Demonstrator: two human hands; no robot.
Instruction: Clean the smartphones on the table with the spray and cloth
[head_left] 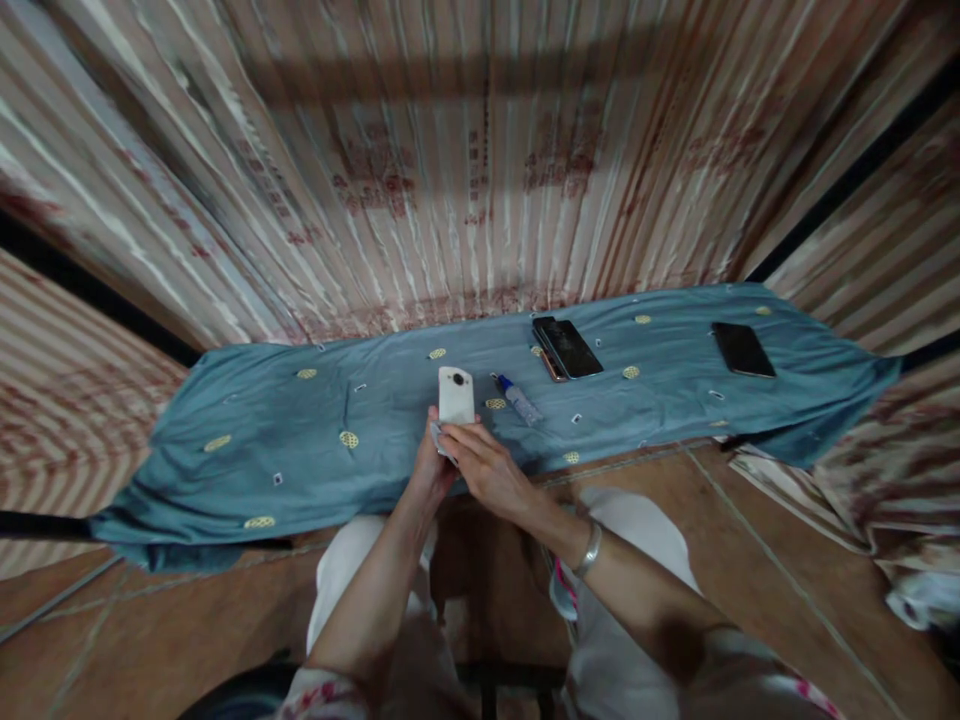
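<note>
A blue patterned cloth [300, 440] covers the low desk [787, 440] against a corrugated metal wall [480, 180]. At its near edge, the left hand [429, 470] grips a white phone [456, 396]; the right hand [491, 470] pinches a small cloth [439, 440] at the phone's lower end. The desk's left half lies open.

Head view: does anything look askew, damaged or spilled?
Nothing spilled or damaged. The blue cloth lies rumpled, its ends drooping. Two dark phones are stacked unevenly. Both the left hand and right hand hold the white phone.
</note>
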